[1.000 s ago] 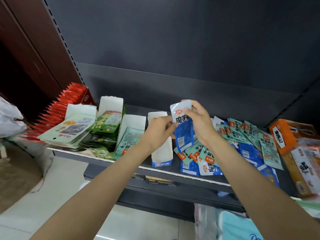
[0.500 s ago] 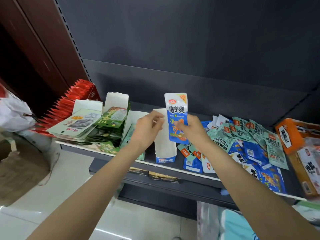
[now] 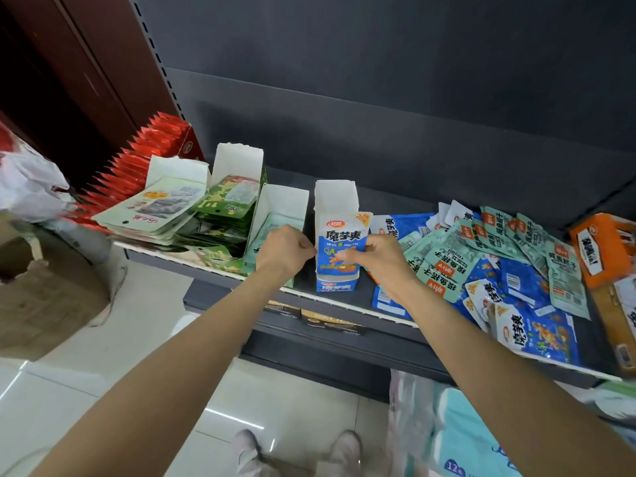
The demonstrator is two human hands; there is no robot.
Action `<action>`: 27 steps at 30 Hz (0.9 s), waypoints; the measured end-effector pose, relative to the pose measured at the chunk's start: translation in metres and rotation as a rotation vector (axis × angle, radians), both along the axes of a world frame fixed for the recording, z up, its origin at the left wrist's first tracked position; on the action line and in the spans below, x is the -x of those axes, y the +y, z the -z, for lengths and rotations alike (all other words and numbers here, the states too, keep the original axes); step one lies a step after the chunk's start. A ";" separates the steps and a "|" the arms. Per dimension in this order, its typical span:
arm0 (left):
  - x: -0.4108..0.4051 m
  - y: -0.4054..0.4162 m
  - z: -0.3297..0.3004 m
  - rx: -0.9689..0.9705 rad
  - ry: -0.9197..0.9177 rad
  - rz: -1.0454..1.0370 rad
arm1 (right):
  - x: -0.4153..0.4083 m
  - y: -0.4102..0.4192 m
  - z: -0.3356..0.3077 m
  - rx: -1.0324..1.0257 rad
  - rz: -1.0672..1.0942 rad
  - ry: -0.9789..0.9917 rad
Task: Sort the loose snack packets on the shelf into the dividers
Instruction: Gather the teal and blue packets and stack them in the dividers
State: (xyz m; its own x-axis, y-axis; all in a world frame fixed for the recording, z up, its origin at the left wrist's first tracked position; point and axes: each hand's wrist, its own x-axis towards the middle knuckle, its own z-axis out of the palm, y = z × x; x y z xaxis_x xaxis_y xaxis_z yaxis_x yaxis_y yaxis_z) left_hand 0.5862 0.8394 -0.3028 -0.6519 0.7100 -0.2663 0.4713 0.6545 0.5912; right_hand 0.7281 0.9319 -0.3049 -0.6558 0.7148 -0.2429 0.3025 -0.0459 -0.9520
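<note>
Both hands are pinching 1 blue snack packet (image 3: 340, 243) upright: L hand (image 3: 285, 251) gripping its left edge, R hand (image 3: 375, 259) its right edge, w/ the packet standing in the front of the white divider box (image 3: 335, 204). Loose blue & green packets (image 3: 481, 263) are lying heaped on the shelf (image 3: 430, 325) just right of it; 3 more dividers w/ green packs are sitting to the left.

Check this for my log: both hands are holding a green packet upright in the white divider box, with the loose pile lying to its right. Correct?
Not quite: the packet is blue and white, not green, as the head view shows. The rest stands: left hand and right hand hold it upright in the white divider box, with the loose pile to its right.
</note>
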 end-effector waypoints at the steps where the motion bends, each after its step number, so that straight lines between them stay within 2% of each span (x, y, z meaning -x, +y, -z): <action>1: 0.001 0.001 -0.001 0.008 0.001 -0.011 | 0.000 -0.001 0.003 -0.039 -0.025 -0.040; 7: 0.008 0.003 -0.007 0.017 0.033 0.015 | -0.007 -0.007 0.007 -0.298 -0.188 -0.229; 11: 0.008 0.003 -0.006 -0.036 -0.016 0.022 | -0.012 -0.006 0.011 -0.615 -0.161 -0.295; 14: 0.002 0.004 -0.007 -0.055 -0.005 0.037 | -0.015 -0.003 0.009 -0.616 -0.190 -0.284; 19: -0.001 0.006 -0.005 0.018 -0.019 0.104 | -0.013 -0.008 0.009 -0.646 -0.277 -0.214; 27: 0.007 0.001 -0.013 0.019 -0.046 0.073 | -0.002 -0.018 0.007 -0.642 -0.343 -0.307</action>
